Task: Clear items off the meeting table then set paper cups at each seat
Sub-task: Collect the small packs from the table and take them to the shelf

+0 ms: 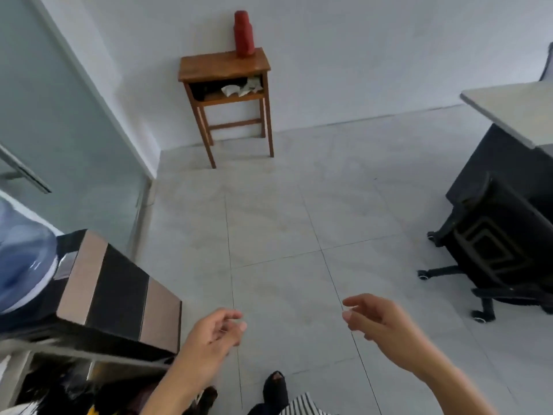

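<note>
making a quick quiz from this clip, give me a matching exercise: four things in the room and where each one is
Things:
1. red flask
2. crumpled white paper
3. black office chair
4. water bottle

Places:
A. far left edge, on the dispenser
B. on top of the wooden side table
C. right side, by the desk
D. in the side table's open shelf

Pairs: 1-B, 2-D, 3-C, 4-A
</note>
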A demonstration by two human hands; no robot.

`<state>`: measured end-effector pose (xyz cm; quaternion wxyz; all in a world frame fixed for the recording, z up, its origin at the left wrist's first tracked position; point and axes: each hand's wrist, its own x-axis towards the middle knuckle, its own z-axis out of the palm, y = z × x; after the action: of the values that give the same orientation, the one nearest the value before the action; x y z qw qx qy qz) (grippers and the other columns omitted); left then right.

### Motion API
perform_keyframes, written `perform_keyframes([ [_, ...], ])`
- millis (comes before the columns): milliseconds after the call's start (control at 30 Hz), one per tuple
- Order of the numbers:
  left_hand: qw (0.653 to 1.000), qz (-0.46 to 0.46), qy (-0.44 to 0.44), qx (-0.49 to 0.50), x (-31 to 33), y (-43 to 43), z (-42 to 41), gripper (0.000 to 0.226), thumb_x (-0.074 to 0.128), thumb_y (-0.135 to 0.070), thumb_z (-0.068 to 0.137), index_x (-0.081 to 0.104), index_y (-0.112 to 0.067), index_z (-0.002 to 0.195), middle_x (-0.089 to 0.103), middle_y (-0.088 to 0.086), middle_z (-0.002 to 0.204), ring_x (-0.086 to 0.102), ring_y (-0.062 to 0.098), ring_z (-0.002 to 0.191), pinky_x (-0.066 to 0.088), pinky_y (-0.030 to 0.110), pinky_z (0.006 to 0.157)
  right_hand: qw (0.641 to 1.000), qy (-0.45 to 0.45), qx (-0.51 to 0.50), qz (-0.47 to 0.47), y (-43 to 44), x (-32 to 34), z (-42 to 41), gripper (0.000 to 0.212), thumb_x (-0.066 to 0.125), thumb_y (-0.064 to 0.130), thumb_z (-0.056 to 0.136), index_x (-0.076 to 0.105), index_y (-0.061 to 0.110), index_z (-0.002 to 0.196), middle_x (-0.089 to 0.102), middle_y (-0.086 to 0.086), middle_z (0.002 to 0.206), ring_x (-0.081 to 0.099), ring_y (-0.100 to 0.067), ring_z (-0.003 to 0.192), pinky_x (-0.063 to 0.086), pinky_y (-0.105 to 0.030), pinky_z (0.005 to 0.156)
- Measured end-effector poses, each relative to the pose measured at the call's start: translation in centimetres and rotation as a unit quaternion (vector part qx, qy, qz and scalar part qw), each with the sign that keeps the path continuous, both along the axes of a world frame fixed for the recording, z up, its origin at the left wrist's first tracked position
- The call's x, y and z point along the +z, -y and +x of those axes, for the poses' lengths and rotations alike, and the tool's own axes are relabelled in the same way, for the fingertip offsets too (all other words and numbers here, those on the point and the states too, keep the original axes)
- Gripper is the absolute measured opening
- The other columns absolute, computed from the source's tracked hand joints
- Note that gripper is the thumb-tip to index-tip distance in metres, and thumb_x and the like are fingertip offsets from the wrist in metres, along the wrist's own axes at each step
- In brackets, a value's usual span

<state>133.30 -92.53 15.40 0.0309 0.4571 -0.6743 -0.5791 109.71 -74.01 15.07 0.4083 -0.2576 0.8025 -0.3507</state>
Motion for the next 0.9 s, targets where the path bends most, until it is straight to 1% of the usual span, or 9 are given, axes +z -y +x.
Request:
perform_keyframes([
  [67,0.999,-0.026,0.002,-0.033,0.2,3.8,-3.9,0.008,0.062,-0.024,0.089,0.062,-0.03,0.095,0.068,0.005,0.091,0.065,0.02,0.087,0.048,0.027,0.073,1.0,-0.017,-0.02,-0.008,2.1,1.1,-2.8,0.017,0.066,0.038,0.088,0.066,0.033,0.104,0.074,0.007,0.09,0.07,-0.009,0.086,0.057,-0.031,0.082],
  [133,0.996,-0.04,-0.001,-0.075,0.6,6.7,-8.0,0.008,0.065,-0.034,0.085,0.064,-0.033,0.093,0.068,0.003,0.091,0.065,0.017,0.087,0.05,0.027,0.075,0.999,-0.024,-0.047,-0.009,3.3,1.7,-5.3,0.018,0.066,0.037,0.088,0.065,0.033,0.106,0.074,0.007,0.093,0.07,-0.007,0.087,0.057,-0.03,0.083],
  [233,0.992,-0.028,-0.01,-0.119,0.9,10.1,-14.6,0.028,0.065,-0.054,0.068,0.067,-0.039,0.091,0.069,0.002,0.09,0.067,0.017,0.086,0.05,0.028,0.075,0.997,-0.015,-0.08,0.003,5.1,1.8,-9.5,0.021,0.067,0.038,0.088,0.065,0.032,0.108,0.074,0.007,0.095,0.071,-0.008,0.088,0.057,-0.03,0.082],
  [367,0.984,-0.012,0.014,-0.175,-0.7,14.4,-23.7,0.04,0.063,-0.056,0.064,0.065,-0.032,0.097,0.067,0.005,0.092,0.066,0.02,0.085,0.049,0.024,0.072,0.994,-0.027,-0.102,0.029,7.6,0.4,-17.6,0.027,0.066,0.04,0.088,0.064,0.031,0.113,0.072,0.011,0.093,0.066,0.008,0.081,0.049,-0.014,0.073],
  [500,0.979,-0.015,0.032,-0.201,-1.5,19.7,-33.8,0.045,0.062,-0.06,0.06,0.066,-0.034,0.096,0.065,0.001,0.089,0.064,0.012,0.08,0.049,0.024,0.072,0.99,-0.036,-0.133,0.041,11.7,-0.4,-27.7,0.027,0.065,0.043,0.087,0.064,0.033,0.112,0.071,0.013,0.093,0.067,0.002,0.082,0.054,-0.021,0.079],
  [567,0.978,-0.028,0.032,-0.205,-0.6,22.4,-39.3,0.047,0.061,-0.062,0.059,0.066,-0.034,0.097,0.065,0.001,0.089,0.065,0.012,0.081,0.049,0.025,0.073,0.989,-0.041,-0.138,0.039,14.4,0.0,-32.9,0.027,0.065,0.044,0.087,0.063,0.034,0.112,0.071,0.014,0.093,0.067,0.002,0.084,0.054,-0.023,0.08],
  [733,0.98,-0.04,-0.018,-0.194,2.2,28.2,-51.9,0.033,0.063,-0.054,0.07,0.066,-0.038,0.098,0.069,0.001,0.094,0.067,0.013,0.089,0.051,0.028,0.081,0.993,-0.054,-0.105,0.026,22.0,2.4,-44.6,0.024,0.064,0.045,0.088,0.061,0.036,0.111,0.07,0.016,0.094,0.066,0.006,0.081,0.05,-0.014,0.071],
  [800,0.981,-0.042,-0.028,-0.187,2.2,30.5,-55.8,0.027,0.065,-0.05,0.074,0.067,-0.036,0.098,0.069,0.005,0.094,0.068,0.013,0.087,0.052,0.026,0.078,0.992,-0.058,-0.106,0.018,24.7,2.7,-48.9,0.024,0.066,0.044,0.087,0.064,0.035,0.109,0.071,0.014,0.092,0.065,0.007,0.078,0.052,-0.016,0.072],
  [900,0.981,-0.028,-0.014,-0.19,0.8,34.4,-61.6,0.014,0.067,-0.029,0.086,0.065,-0.029,0.099,0.068,0.015,0.097,0.069,0.016,0.083,0.053,0.022,0.069,0.992,-0.058,-0.113,0.026,28.4,2.3,-55.3,0.024,0.066,0.042,0.087,0.065,0.034,0.109,0.072,0.012,0.092,0.067,0.004,0.08,0.054,-0.021,0.077],
])
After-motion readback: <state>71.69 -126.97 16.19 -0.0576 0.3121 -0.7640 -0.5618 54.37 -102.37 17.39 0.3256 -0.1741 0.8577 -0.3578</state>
